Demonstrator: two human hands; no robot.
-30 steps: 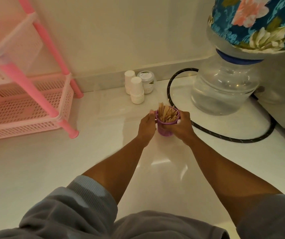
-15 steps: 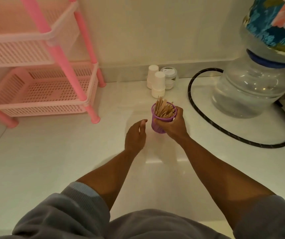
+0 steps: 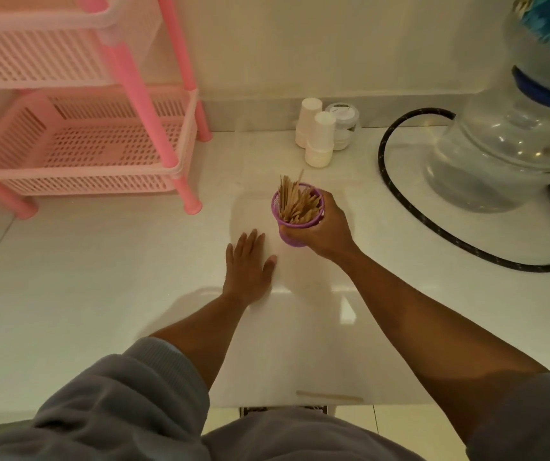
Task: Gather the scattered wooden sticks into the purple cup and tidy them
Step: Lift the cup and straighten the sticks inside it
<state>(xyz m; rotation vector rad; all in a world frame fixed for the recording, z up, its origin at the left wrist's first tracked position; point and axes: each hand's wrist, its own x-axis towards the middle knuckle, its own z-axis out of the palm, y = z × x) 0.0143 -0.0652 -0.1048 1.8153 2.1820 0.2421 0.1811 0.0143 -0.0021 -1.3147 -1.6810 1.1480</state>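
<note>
The purple cup [image 3: 291, 229] stands on the white counter, packed with a bundle of wooden sticks [image 3: 295, 201] that poke up and lean left. My right hand [image 3: 325, 229] grips the cup from its right side, fingers wrapped around the wall. My left hand [image 3: 248, 266] lies flat on the counter just left of and below the cup, fingers straight, holding nothing. One loose wooden stick [image 3: 328, 396] lies near the counter's front edge, between my arms.
A pink plastic basket rack [image 3: 84, 141] stands at the back left. Two white paper cups [image 3: 316, 134] and a small jar [image 3: 345, 124] sit against the wall. A large water bottle [image 3: 503, 151] and a black hose [image 3: 399, 201] occupy the right side.
My left hand let go of the cup, moved down and left, and flattened on the counter. My right hand keeps holding the cup. The camera view shifted left and down.
</note>
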